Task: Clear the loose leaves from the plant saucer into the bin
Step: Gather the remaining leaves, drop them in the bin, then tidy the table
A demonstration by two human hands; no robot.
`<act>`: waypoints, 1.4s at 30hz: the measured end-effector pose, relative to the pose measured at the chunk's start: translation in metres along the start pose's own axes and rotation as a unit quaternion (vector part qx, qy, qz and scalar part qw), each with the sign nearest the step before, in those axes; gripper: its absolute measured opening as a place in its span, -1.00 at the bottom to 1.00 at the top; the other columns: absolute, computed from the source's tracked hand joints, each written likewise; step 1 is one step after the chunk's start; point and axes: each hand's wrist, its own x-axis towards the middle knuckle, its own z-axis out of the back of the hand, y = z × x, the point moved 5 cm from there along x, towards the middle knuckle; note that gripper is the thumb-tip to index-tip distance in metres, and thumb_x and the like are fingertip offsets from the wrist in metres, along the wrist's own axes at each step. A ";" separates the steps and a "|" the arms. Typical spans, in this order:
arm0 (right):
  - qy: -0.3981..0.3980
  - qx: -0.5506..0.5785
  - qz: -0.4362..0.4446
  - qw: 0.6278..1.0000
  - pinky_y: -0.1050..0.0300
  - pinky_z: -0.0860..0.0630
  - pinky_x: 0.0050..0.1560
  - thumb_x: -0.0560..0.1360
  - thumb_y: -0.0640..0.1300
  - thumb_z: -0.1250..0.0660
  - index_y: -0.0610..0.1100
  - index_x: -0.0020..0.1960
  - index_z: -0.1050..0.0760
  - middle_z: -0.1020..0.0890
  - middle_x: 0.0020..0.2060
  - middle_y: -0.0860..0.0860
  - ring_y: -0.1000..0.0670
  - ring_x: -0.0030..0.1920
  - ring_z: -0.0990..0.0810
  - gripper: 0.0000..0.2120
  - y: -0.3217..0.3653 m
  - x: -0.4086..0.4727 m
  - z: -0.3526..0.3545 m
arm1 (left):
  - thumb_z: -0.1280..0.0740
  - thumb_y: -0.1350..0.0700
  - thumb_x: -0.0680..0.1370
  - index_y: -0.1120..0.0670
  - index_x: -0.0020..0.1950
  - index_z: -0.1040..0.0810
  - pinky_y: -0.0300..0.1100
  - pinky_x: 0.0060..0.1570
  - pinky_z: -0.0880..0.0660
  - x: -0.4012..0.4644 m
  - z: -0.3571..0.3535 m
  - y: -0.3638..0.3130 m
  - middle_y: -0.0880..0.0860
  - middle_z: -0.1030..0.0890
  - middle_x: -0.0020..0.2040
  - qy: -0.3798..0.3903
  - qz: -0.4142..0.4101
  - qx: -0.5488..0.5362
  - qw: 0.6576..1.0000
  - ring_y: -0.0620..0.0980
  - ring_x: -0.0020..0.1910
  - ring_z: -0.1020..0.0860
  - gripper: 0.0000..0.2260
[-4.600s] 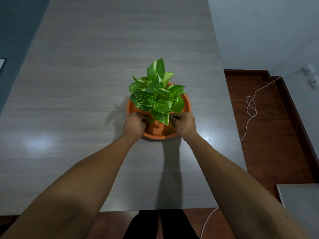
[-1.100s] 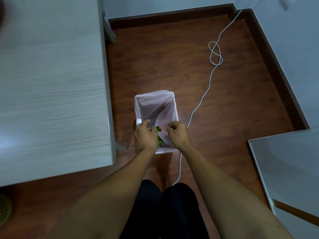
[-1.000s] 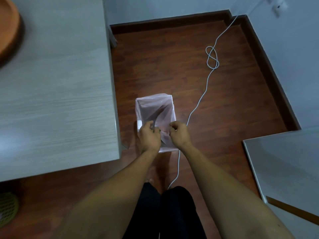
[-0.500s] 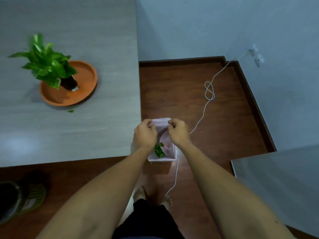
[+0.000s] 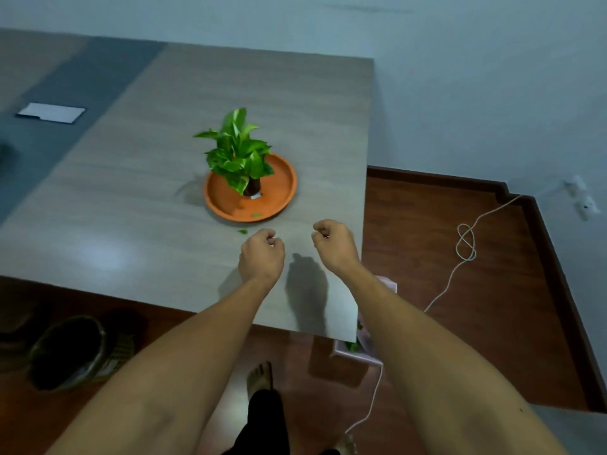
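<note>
Orange saucer [image 5: 279, 188], pot label [image 5: 256, 195] seemingly illegible

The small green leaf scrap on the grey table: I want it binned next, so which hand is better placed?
Left. The left hand hovers just beside the leaf scrap; the right hand is farther away.

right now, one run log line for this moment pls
stage: back at table | left hand: curled, empty | right hand: curled, empty | saucer: one loose leaf left | bin: holds leaves
</note>
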 end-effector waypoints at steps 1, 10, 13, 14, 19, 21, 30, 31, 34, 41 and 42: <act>0.004 -0.001 0.003 1.000 0.05 -0.57 0.22 0.58 -0.17 -0.32 -0.18 0.25 -0.61 -0.70 0.13 -0.12 -0.09 0.15 -0.66 -0.72 0.011 0.008 -0.011 | -0.33 0.04 0.54 0.03 0.24 -0.61 -0.04 0.11 -0.51 0.014 0.008 0.006 0.04 -0.68 0.12 -0.001 0.004 0.000 1.000 0.09 0.13 -0.61 -0.71; 0.010 -0.098 0.021 0.995 0.11 -0.51 -0.09 0.54 -0.14 -0.38 -0.17 0.02 -0.69 -0.71 -0.11 -0.12 -0.13 -0.04 -0.65 -0.85 0.063 0.086 -0.102 | -0.38 0.05 0.48 0.02 -0.03 -0.70 -0.06 -0.11 -0.55 0.123 0.030 0.065 0.07 -0.70 -0.08 0.044 0.006 0.038 0.998 0.15 -0.02 -0.63 -0.85; 0.000 -0.175 0.020 0.984 0.06 -0.44 -0.19 0.47 -0.08 -0.41 -0.07 -0.32 -0.58 -0.53 -0.32 -0.06 -0.14 -0.20 -0.54 -0.80 0.062 0.113 -0.126 | -0.42 -0.06 0.45 0.01 -0.06 -0.70 -0.09 -0.18 -0.56 0.148 0.022 0.087 0.01 -0.70 -0.14 0.066 -0.013 0.057 0.996 0.09 -0.11 -0.64 -0.82; 0.000 -0.204 0.018 0.979 0.06 -0.40 -0.18 0.46 -0.06 -0.40 -0.06 -0.38 -0.52 -0.49 -0.34 -0.04 -0.15 -0.19 -0.52 -0.75 0.062 0.118 -0.129 | -0.42 -0.11 0.43 0.02 -0.08 -0.69 -0.07 -0.19 -0.57 0.153 0.019 0.093 0.01 -0.69 -0.17 0.069 -0.022 0.064 0.995 0.08 -0.13 -0.64 -0.78; 0.034 -0.301 -0.005 0.953 0.00 -0.17 -0.01 0.46 0.10 -0.43 -0.05 -0.23 -0.69 -0.66 -0.23 -0.01 -0.11 0.03 -0.45 -0.76 0.060 0.147 -0.155 | -0.50 -0.10 0.39 0.01 0.00 -0.72 -0.03 -0.04 -0.57 0.171 0.006 0.108 0.07 -0.66 -0.06 0.072 -0.064 0.097 0.991 0.09 -0.06 -0.63 -0.72; 0.046 -0.311 -0.022 0.949 -0.01 -0.11 0.00 0.45 0.20 -0.44 -0.03 -0.20 -0.70 -0.67 -0.16 0.01 -0.08 0.06 -0.39 -0.71 0.059 0.154 -0.162 | -0.53 -0.04 0.37 -0.01 0.02 -0.73 -0.02 -0.03 -0.57 0.173 0.005 0.107 0.05 -0.66 -0.07 0.069 -0.083 0.083 0.991 0.09 -0.06 -0.63 -0.75; 0.090 -0.338 -0.087 0.933 -0.21 -0.10 0.48 0.42 0.02 -0.45 0.04 0.25 -0.56 -0.66 0.05 -0.05 -0.14 0.30 -0.45 -0.60 0.068 0.174 -0.178 | -0.51 0.04 0.40 -0.05 -0.13 -0.71 -0.04 -0.09 -0.53 0.183 0.002 0.114 -0.08 -0.61 -0.18 0.072 -0.104 0.060 0.990 -0.02 -0.15 -0.60 -0.93; 0.099 -0.350 -0.081 0.928 -0.21 -0.07 0.50 0.45 0.01 -0.42 0.00 0.25 -0.55 -0.65 0.08 -0.06 -0.15 0.33 -0.43 -0.62 0.069 0.173 -0.180 | -0.49 0.04 0.41 -0.06 -0.15 -0.69 -0.01 -0.06 -0.51 0.183 0.001 0.116 -0.09 -0.60 -0.18 0.077 -0.101 0.064 0.990 -0.01 -0.12 -0.59 -0.96; 0.111 -0.374 -0.050 0.920 -0.21 0.01 0.51 0.53 -0.02 -0.31 -0.06 0.25 -0.54 -0.63 0.15 -0.09 -0.19 0.37 -0.40 -0.68 0.072 0.168 -0.182 | -0.41 0.06 0.48 -0.05 -0.18 -0.62 0.00 0.02 -0.37 0.183 -0.001 0.117 -0.06 -0.55 -0.13 0.096 -0.106 0.094 0.985 0.01 -0.02 -0.54 -0.95; 0.019 -0.312 0.001 0.950 0.00 -0.12 -0.01 0.54 -0.09 -0.30 -0.04 -0.17 -0.65 -0.65 -0.09 -0.07 -0.17 0.13 -0.45 -0.82 0.070 0.160 -0.165 | -0.29 0.08 0.57 -0.05 -0.16 -0.56 0.00 0.11 -0.31 0.182 -0.001 0.112 0.00 -0.54 -0.07 0.107 -0.128 0.154 0.974 0.05 0.05 -0.50 -0.87; 0.014 -0.309 0.006 0.951 0.00 -0.13 -0.04 0.53 -0.10 -0.29 -0.04 -0.26 -0.59 -0.64 -0.11 -0.07 -0.18 0.10 -0.45 -0.79 0.069 0.157 -0.163 | -0.29 0.08 0.58 -0.05 -0.17 -0.55 0.00 0.11 -0.30 0.181 -0.001 0.113 -0.01 -0.54 -0.07 0.106 -0.129 0.151 0.974 0.05 0.05 -0.50 -0.87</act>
